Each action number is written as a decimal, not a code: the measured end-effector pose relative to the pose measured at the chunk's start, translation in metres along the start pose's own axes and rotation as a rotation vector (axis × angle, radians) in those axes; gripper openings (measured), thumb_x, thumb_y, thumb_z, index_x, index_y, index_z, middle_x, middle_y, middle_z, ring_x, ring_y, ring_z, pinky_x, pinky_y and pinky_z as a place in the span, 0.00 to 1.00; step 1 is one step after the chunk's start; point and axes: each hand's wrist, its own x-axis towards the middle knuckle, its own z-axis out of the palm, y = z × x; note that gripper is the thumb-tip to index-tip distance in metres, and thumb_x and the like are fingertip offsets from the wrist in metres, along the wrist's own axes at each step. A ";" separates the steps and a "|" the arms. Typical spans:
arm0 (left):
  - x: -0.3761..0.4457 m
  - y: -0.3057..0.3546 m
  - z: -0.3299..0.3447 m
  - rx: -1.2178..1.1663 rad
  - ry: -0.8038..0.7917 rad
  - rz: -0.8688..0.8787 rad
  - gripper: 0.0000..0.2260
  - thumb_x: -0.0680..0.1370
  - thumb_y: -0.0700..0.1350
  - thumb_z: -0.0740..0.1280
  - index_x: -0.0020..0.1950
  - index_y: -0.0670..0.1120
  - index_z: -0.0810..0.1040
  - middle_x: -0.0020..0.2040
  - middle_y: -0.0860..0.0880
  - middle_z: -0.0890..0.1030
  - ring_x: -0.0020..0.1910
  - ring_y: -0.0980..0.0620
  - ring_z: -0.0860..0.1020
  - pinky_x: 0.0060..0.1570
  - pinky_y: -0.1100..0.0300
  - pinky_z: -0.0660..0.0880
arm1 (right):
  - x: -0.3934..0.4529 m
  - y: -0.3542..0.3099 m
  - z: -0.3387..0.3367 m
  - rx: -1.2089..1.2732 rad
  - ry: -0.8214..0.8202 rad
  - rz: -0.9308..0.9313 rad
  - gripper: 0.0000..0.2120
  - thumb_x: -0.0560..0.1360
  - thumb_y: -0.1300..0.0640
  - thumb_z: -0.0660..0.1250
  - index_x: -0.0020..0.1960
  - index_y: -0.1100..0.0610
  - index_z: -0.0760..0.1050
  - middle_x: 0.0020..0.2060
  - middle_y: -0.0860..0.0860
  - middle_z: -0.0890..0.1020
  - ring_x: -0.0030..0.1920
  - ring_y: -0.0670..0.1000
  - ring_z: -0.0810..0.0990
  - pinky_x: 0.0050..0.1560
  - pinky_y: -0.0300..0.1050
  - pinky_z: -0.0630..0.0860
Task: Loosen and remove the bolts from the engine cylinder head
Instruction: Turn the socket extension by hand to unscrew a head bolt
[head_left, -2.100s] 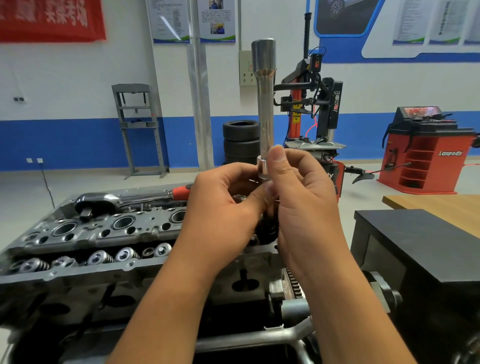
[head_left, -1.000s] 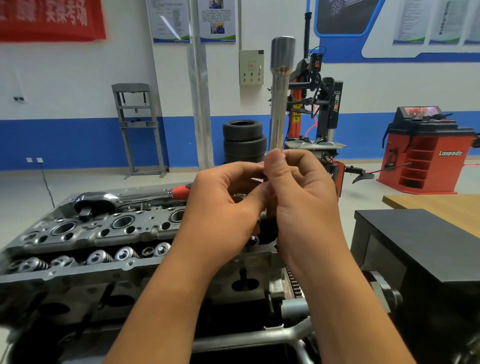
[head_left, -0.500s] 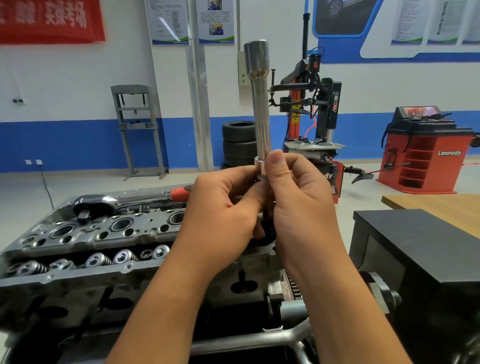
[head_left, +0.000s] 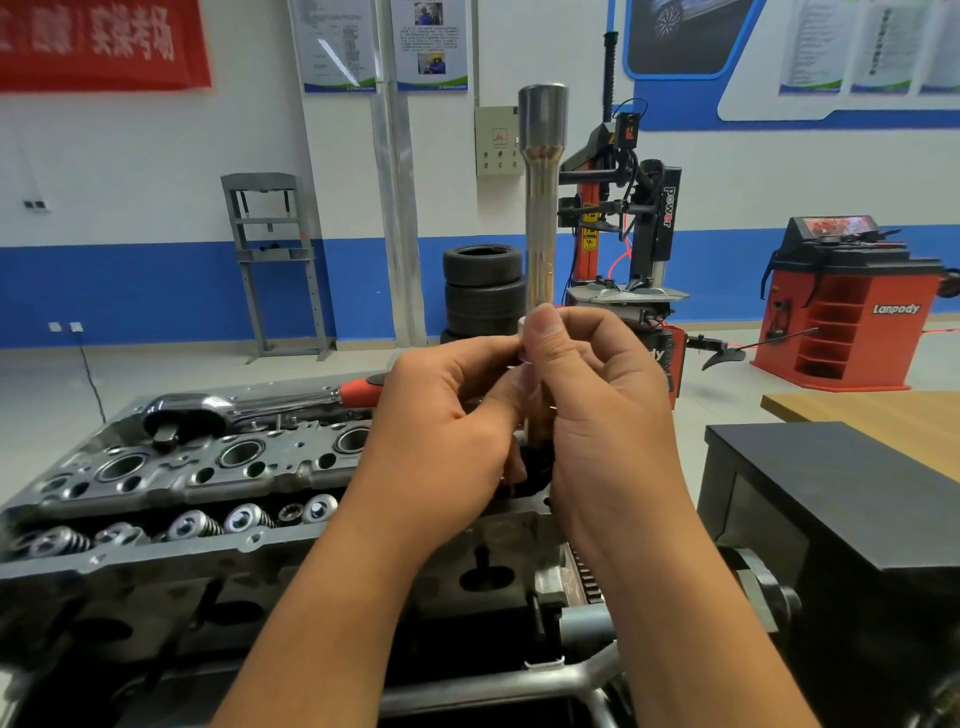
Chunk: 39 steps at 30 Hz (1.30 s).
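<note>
Both hands pinch a long steel extension bar (head_left: 541, 249) that stands upright over the near right end of the engine cylinder head (head_left: 218, 467). The left hand (head_left: 447, 415) and right hand (head_left: 597, 400) curl their fingers and thumbs round the bar's lower part, thumbs meeting at a small collar on the shaft. Across the last two seconds the bar's wide top has leaned right, then left, and now stands close to plumb, while the hands have kept their place on it. That reads as finger-turning: a bolt already broken loose is probably being spun out by hand. The bolt itself is hidden below the hands, down in its hole, so how far it has risen cannot be told. The ratchet (head_left: 249, 408), red-handled, lies unused on the far edge of the head, beside the open round bores.
</note>
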 end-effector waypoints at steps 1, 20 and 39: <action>0.000 0.000 0.001 0.005 0.021 0.003 0.09 0.82 0.44 0.70 0.60 0.52 0.86 0.44 0.50 0.88 0.28 0.57 0.79 0.29 0.66 0.74 | 0.001 0.000 0.000 0.002 0.004 0.003 0.16 0.76 0.43 0.71 0.46 0.57 0.79 0.38 0.59 0.80 0.35 0.56 0.80 0.30 0.54 0.79; 0.000 -0.002 0.002 0.052 0.109 0.005 0.05 0.77 0.45 0.76 0.52 0.52 0.85 0.43 0.55 0.88 0.38 0.57 0.85 0.32 0.68 0.77 | 0.001 0.003 0.000 -0.056 0.015 -0.012 0.19 0.69 0.38 0.73 0.46 0.53 0.79 0.42 0.60 0.83 0.42 0.66 0.84 0.38 0.60 0.83; 0.001 -0.001 0.002 0.113 0.022 -0.015 0.11 0.80 0.44 0.73 0.59 0.57 0.84 0.48 0.57 0.87 0.37 0.61 0.83 0.34 0.65 0.78 | 0.003 0.004 -0.001 -0.037 0.025 -0.011 0.22 0.72 0.38 0.70 0.48 0.57 0.82 0.46 0.63 0.84 0.49 0.67 0.84 0.52 0.65 0.84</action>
